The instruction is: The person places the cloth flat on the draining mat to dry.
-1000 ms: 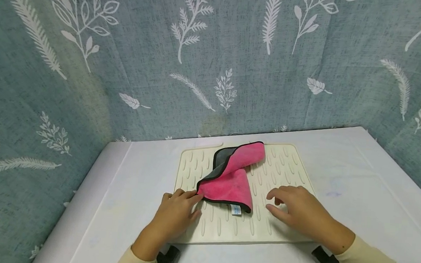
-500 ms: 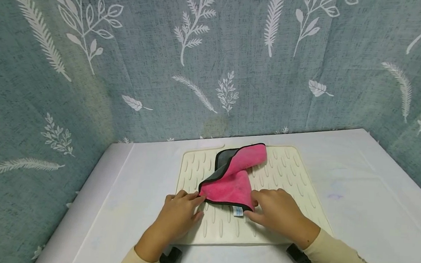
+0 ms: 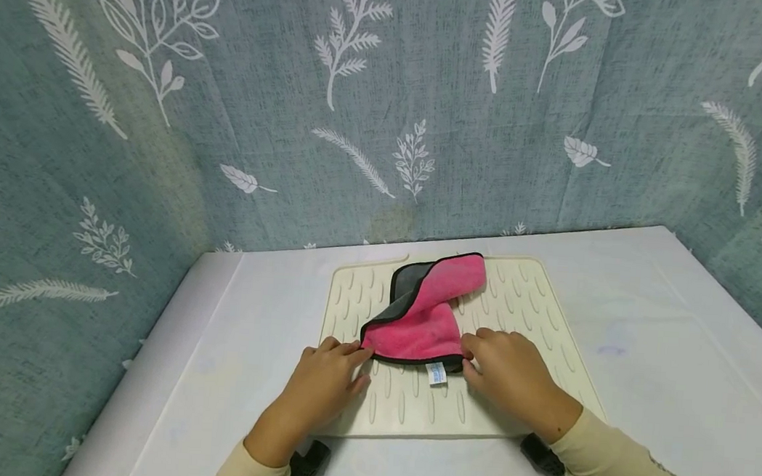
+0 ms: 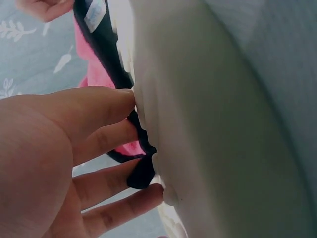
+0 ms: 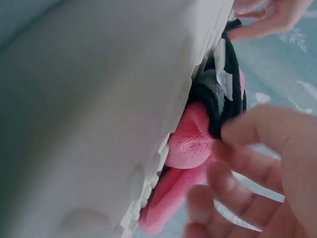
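1. While its thumb and forefinger pinch the near right corner of the cloth (image 3: 414, 338), the right hand (image 3: 510, 373) holds that bit slightly clear of the mat (image 3: 409, 423), presumably to control the loose edge.
2. With fairly straight fingers, the left hand (image 3: 322, 378) presses the cloth's near left corner, seemingly anchoring it.
3. Between the hands, the cloth lies mid-mat and reaches the mat's far edge, its upper part folded over: plush pink face, grey reverse, narrow black binding. A white tag (image 3: 437, 374) sticks out towards the mat's near edge.
4. Cream, rubbery-looking and round-cornered, the mat has raised elongated ridges and lies on a white-covered table (image 3: 266, 296), before a leaf-patterned fabric backdrop (image 3: 391, 64).
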`<action>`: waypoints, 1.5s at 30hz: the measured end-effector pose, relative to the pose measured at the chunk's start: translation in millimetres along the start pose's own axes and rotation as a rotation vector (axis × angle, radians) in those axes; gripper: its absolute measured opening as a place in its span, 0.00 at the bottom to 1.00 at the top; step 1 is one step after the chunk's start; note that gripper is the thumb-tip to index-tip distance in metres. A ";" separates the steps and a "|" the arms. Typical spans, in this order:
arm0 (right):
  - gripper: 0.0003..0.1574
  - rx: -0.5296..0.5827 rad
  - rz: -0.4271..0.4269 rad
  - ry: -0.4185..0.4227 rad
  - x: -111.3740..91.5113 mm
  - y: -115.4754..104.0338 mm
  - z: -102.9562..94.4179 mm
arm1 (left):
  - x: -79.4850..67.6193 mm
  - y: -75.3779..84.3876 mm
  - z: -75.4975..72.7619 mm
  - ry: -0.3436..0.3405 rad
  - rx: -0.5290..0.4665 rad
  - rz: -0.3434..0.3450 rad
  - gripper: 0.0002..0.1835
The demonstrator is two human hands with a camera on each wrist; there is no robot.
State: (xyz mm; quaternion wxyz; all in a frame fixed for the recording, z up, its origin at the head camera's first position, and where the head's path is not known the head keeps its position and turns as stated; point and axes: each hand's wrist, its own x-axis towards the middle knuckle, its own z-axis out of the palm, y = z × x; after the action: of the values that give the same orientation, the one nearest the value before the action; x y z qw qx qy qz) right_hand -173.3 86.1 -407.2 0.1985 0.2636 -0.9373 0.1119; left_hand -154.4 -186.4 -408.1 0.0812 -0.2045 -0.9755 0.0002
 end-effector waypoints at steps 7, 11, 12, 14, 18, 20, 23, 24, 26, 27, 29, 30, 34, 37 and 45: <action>0.09 0.026 0.010 0.028 1.1 -4.4 -1.8 | 1.2 -0.6 -0.9 -0.005 -0.014 -0.011 0.21; 0.14 0.040 0.023 -0.013 1.1 -5.7 -2.9 | 1.2 -0.9 0.5 -0.009 -0.011 -0.012 0.21; 0.16 0.045 0.028 -0.027 1.2 -6.1 -3.3 | 1.2 -0.9 0.6 -0.011 -0.010 -0.013 0.21; 0.19 0.054 0.034 -0.053 1.2 -6.6 -3.7 | 1.2 -0.8 0.5 -0.015 -0.015 -0.016 0.21; 0.19 0.026 0.044 -0.075 0.9 -6.5 -3.0 | 1.1 -0.6 -0.7 -0.026 -0.029 -0.023 0.21; 0.15 -0.008 0.029 -0.054 0.8 -6.0 -2.6 | 1.2 -0.6 -1.6 -0.028 -0.035 -0.025 0.21; 0.10 -0.053 0.001 -0.018 1.2 -5.5 -2.0 | 1.7 -1.1 -2.2 -0.027 -0.034 -0.025 0.21; 0.09 -0.066 -0.006 -0.016 1.4 -5.6 -2.0 | 1.9 -1.2 -2.2 -0.027 -0.032 -0.024 0.21; 0.08 -0.076 -0.009 -0.015 1.7 -5.8 -1.9 | 2.3 -1.5 -2.1 -0.024 -0.027 -0.021 0.21; 0.08 -0.077 -0.010 -0.013 1.8 -5.7 -1.6 | 2.4 -1.6 -1.9 -0.025 -0.027 -0.020 0.21; 0.07 -0.071 -0.011 -0.002 1.8 -5.6 -1.3 | 2.5 -1.6 -1.5 -0.026 -0.025 -0.019 0.21; 0.06 -0.066 -0.013 0.008 1.8 -5.6 -1.1 | 2.5 -1.5 -1.2 -0.028 -0.026 -0.019 0.21; 0.07 -0.050 -0.024 0.057 0.9 -5.3 -0.8 | 2.7 -1.2 -0.3 -0.028 -0.032 -0.019 0.21; 0.07 -0.044 -0.023 0.072 0.0 -5.0 -1.5 | 3.0 -0.8 -0.1 -0.023 -0.034 -0.018 0.21; 0.09 -0.008 -0.010 0.090 0.6 -5.0 -6.3 | 3.0 -0.1 -1.1 -0.004 -0.031 -0.023 0.19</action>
State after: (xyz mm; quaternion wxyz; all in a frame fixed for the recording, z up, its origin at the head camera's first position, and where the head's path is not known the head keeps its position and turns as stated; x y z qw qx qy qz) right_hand -169.1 83.7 -400.8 0.2421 0.2621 -0.9266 0.1192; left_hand -157.0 -185.4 -406.6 0.0763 -0.1944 -0.9778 -0.0154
